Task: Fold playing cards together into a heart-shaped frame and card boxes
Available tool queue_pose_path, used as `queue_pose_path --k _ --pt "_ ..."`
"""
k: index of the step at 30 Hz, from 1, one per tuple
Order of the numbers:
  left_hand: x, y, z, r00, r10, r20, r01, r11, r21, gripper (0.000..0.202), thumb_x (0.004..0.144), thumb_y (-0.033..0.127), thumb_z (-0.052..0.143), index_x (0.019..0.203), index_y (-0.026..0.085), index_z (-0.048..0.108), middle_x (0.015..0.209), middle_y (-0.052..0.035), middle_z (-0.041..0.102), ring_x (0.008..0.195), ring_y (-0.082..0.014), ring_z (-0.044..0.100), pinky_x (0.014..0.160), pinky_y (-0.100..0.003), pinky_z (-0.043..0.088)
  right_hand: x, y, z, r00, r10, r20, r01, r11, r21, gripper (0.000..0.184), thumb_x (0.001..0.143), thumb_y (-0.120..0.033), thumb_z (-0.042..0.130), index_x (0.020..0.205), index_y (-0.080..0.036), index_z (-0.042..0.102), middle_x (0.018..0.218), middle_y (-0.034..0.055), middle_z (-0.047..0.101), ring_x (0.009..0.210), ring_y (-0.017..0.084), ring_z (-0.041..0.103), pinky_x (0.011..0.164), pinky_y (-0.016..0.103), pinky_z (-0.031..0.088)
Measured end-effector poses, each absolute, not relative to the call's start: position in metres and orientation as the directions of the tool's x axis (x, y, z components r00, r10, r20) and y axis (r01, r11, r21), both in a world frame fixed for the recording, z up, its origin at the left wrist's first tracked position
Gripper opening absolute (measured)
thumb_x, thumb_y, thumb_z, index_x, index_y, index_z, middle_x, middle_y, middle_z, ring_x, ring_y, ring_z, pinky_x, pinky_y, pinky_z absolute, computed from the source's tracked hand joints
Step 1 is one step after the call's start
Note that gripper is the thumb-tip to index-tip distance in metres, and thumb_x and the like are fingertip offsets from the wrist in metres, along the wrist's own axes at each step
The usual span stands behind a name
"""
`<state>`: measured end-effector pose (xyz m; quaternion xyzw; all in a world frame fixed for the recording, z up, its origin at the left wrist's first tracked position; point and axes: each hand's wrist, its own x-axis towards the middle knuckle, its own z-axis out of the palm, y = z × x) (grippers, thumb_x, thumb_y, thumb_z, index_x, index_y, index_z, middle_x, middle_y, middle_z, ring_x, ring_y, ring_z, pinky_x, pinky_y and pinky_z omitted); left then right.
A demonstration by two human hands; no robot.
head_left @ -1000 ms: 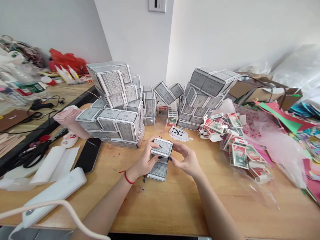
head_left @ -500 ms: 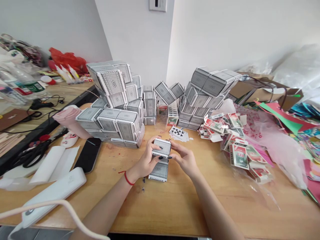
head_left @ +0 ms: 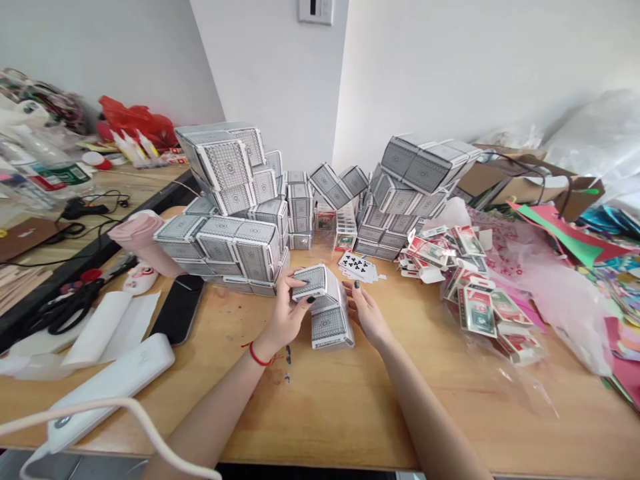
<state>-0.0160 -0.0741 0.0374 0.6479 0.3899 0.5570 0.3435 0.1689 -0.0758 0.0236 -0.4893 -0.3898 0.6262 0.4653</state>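
Note:
A pair of joined boxes folded from playing cards (head_left: 330,325), with grey patterned backs outward, is tilted between my hands above the wooden table. My left hand (head_left: 284,319), with a red string on the wrist, grips the upper box, its thumb on the near side and fingers over the top. My right hand (head_left: 369,316) is beside the boxes' right side, fingers apart; whether the fingertips touch the cards is hard to see. Loose playing cards (head_left: 359,268) lie face up just beyond.
Stacked card boxes rise in a left pile (head_left: 235,240) and a right pile (head_left: 400,207). Opened red card packets (head_left: 479,311) and clear plastic lie to the right. On the left are a black phone (head_left: 177,309), a white device (head_left: 113,393) with a cable, and black scissors (head_left: 70,310).
The joined boxes have turned and tipped, showing more of their right side. My right hand has drawn back from the upper box and opened, while my left hand keeps its grip.

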Motion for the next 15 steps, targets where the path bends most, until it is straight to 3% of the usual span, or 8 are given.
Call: queue_pose_path --k 4,7,10,12,15 --pt "-0.017 -0.07 0.035 -0.071 0.908 0.414 0.062 -0.41 0.91 0.023 0.084 0.037 0.05 0.098 0.022 0.04 0.124 -0.0103 0.04 0.122 -0.0202 0.039 0.101 -0.038 0.032 0.17 -0.078 0.03 -0.328 0.85 -0.413 -0.276 -0.504 -0.818 0.047 0.079 -0.06 0.044 0.098 -0.021 0.064 0.092 0.0063 0.071 0.083 0.024 0.067 0.066 0.036 0.053" --pt "-0.019 -0.068 0.035 -0.049 0.921 0.387 -0.004 -0.387 0.922 0.028 0.084 0.038 0.05 0.105 0.024 0.038 0.13 -0.0098 0.038 0.127 -0.0205 0.034 0.104 -0.039 0.03 0.168 -0.081 0.035 -0.361 0.831 -0.423 -0.298 -0.532 -0.792 0.039 0.077 -0.052 0.054 0.096 -0.02 0.065 0.095 0.0058 0.071 0.085 0.023 0.067 0.07 0.035 0.053" --pt "-0.02 -0.068 0.039 0.089 0.921 0.38 -0.12 -0.369 0.922 0.044 0.083 0.038 0.051 0.12 0.026 0.03 0.137 -0.0103 0.034 0.13 -0.0211 0.032 0.106 -0.039 0.03 0.17 -0.082 0.037 -0.262 0.903 -0.342 -0.341 -0.417 -0.842 0.04 0.073 -0.049 0.06 0.096 -0.016 0.064 0.095 0.0092 0.07 0.084 0.024 0.066 0.073 0.034 0.052" --pt "-0.019 -0.069 0.043 0.197 0.913 0.357 -0.156 -0.33 0.931 0.053 0.082 0.038 0.052 0.128 0.025 0.026 0.142 -0.0108 0.029 0.132 -0.0219 0.028 0.107 -0.038 0.029 0.173 -0.082 0.038 -0.178 0.96 -0.215 -0.341 -0.265 -0.902 0.045 0.069 -0.045 0.066 0.104 -0.017 0.061 0.099 0.0094 0.068 0.088 0.025 0.065 0.076 0.035 0.051" --pt "-0.017 -0.072 0.044 0.276 0.915 0.296 -0.116 -0.274 0.955 0.064 0.08 0.036 0.055 0.134 0.025 0.022 0.144 -0.0109 0.025 0.132 -0.0229 0.028 0.107 -0.039 0.029 0.178 -0.081 0.038 -0.127 0.992 0.008 -0.228 -0.021 -0.973 0.068 0.06 -0.034 0.075 0.122 -0.025 0.048 0.113 0.0063 0.062 0.101 0.025 0.059 0.085 0.037 0.048"
